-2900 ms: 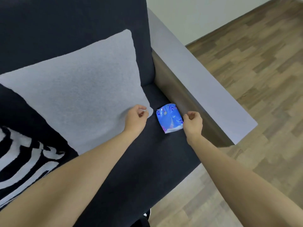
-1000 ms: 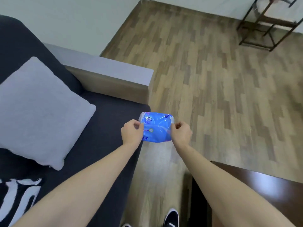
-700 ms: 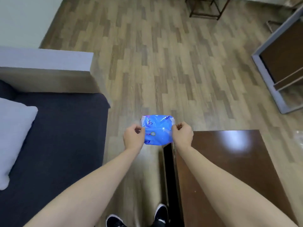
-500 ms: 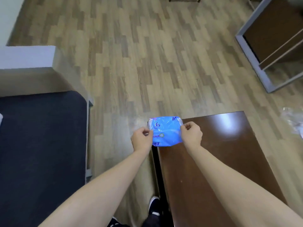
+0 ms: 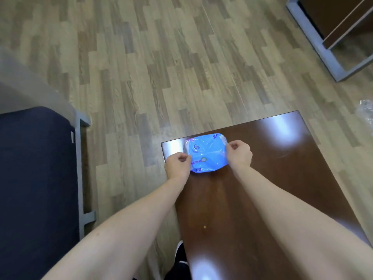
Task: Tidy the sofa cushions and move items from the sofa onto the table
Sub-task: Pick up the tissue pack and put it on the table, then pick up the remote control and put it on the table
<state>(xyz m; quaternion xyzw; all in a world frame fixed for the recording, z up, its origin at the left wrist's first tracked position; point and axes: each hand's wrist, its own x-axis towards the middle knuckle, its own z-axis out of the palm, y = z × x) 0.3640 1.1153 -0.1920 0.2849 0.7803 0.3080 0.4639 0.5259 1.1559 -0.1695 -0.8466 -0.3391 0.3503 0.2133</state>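
The blue plastic packet [image 5: 206, 155] lay between both hands over the far left corner of the dark wooden table [image 5: 282, 178], long axis running hand to hand. The left hand [image 5: 177, 165] and right hand [image 5: 240, 154] each pinched one end. Contact with the tabletop could not be determined; the packet's printing was illegible.

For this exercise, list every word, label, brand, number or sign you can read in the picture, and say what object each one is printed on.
Nothing here can be read.
Blue packet, held at its ends by the left hand and right hand over the table: small purple marks and a round emblem, too blurred to read.
Sofa: a small pale tag at the seat edge, too small to read.
Table and floor: no text.
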